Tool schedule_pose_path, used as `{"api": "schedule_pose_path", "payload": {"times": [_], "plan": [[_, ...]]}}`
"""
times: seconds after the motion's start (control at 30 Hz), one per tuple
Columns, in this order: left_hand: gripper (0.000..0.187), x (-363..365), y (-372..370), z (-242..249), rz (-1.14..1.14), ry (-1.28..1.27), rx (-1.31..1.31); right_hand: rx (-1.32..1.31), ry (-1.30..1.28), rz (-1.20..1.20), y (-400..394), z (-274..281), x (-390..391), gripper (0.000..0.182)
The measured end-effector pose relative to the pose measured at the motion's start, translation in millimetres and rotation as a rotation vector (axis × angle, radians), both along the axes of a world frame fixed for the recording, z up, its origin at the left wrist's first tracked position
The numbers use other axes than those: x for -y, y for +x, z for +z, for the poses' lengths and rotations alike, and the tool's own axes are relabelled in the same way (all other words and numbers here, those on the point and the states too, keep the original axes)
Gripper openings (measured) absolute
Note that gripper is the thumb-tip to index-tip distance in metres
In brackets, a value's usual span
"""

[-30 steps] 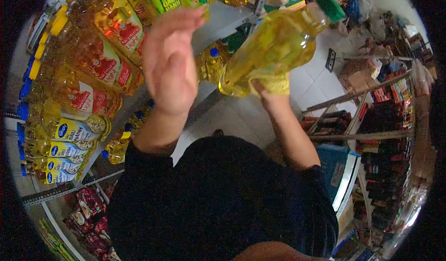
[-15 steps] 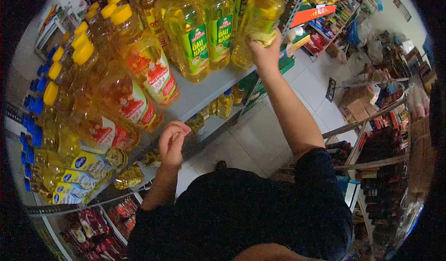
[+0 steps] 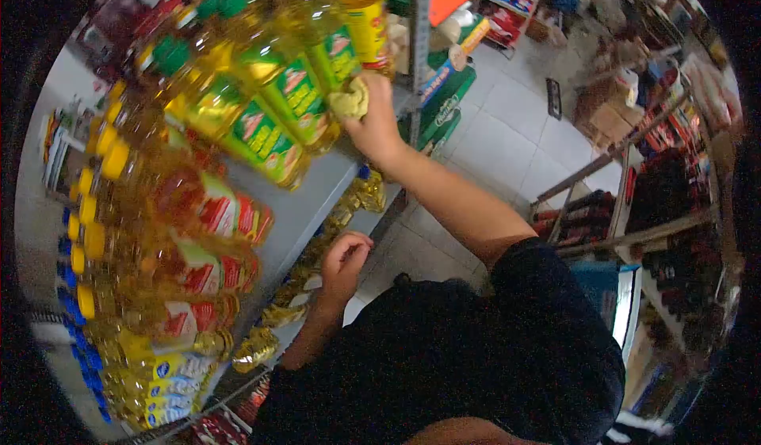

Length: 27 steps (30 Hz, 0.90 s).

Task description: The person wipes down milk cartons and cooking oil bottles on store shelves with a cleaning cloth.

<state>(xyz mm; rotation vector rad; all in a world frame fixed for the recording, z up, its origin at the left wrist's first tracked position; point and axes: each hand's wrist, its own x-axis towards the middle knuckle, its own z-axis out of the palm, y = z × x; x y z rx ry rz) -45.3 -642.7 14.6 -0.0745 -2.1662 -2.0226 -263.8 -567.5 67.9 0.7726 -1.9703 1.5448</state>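
My right hand [image 3: 377, 125] is closed around a crumpled yellow cloth [image 3: 350, 100]. The cloth meets the green-labelled cooking oil bottles near the shelf's front edge, by a bottle [image 3: 339, 55] at the end of the group. Blur hides exactly which bottle it touches. Another green-labelled oil bottle [image 3: 269, 137] stands to the left. Lower down, my left hand [image 3: 341, 264] hovers in front of the shelf edge with fingers curled in, and nothing shows in it. It is apart from the bottles.
Red-labelled oil bottles [image 3: 234, 217] with yellow caps line the grey shelf [image 3: 273, 199]. Oil packs [image 3: 258, 348] lie on the lower shelf. A metal upright [image 3: 420, 33] stands just beyond my right hand. Tiled floor [image 3: 507, 132] and another rack [image 3: 590, 177] are to the right.
My right hand with the cloth has gone from a bottle by the upright to the green-labelled bottles further left. The view has turned, and my left hand stays curled by the shelf edge.
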Motion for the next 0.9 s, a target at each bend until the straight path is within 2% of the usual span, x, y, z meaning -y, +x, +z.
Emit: {"api": "schedule_pose_path", "payload": {"times": [0.1,0.17,0.23,0.3,0.37,0.4,0.43,0.5,0.57,0.63,0.7,0.77,0.83,0.9], "plan": [[0.005,-20.6,-24.7,-9.5,-0.094,0.063,0.087,0.03,-0.053,0.134,2.9,-15.5,-41.2,0.056],[0.005,-33.1,-44.5,-15.1,-0.148,0.074,0.124,-0.046,-0.038,0.202,4.1,-32.7,-92.3,0.048],[0.005,-47.7,-68.8,-21.3,-0.196,0.033,0.134,-0.068,0.038,0.221,7.3,-50.1,-156.1,0.049],[0.005,-67.2,-98.7,-25.6,-0.254,0.059,0.23,0.181,0.156,0.093,8.0,-90.3,-226.3,0.057],[0.005,-90.7,-134.0,-35.3,-0.323,0.014,0.303,0.534,-0.1,0.0,2.9,-154.6,-300.1,0.055],[0.005,-103.1,-155.8,-45.5,-0.363,-0.045,0.323,0.623,-0.099,-0.167,0.6,-161.9,-333.4,0.052],[0.006,-119.5,-178.5,-54.9,-0.395,-0.101,0.338,0.705,-0.096,-0.328,-2.5,-168.7,-367.3,0.05],[0.011,-161.6,-230.0,-59.7,-0.465,-0.174,0.323,0.698,-0.308,-0.505,-21.9,-236.9,-435.2,0.043],[0.014,-213.5,-281.0,-47.0,-0.496,-0.305,0.344,0.981,-0.743,-0.625,-45.3,-239.6,-481.8,0.034],[0.019,-273.1,-327.5,-15.2,-0.576,-0.409,0.256,1.315,-0.952,-0.626,-68.8,-266.8,-532.3,0.036],[0.024,-322.1,-367.4,3.8,-0.7,-0.539,0.092,1.452,-1.002,-0.584,-100.4,-312.8,-571.5,0.044],[0.029,-360.7,-402.7,13.0,-0.857,-0.677,-0.157,1.387,-0.874,-0.52,-140.4,-350.0,-594.2,0.057],[0.033,-387.4,-433.8,15.6,-0.906,-0.678,-0.03,1.367,-0.639,-0.643,-185.4,-247.8,-584.8,0.064],[0.036,-408.6,-464.4,13.6,-0.905,-0.674,0.072,1.243,-0.689,-0.614,-233.6,-241.3,-598.0,0.07]]}}
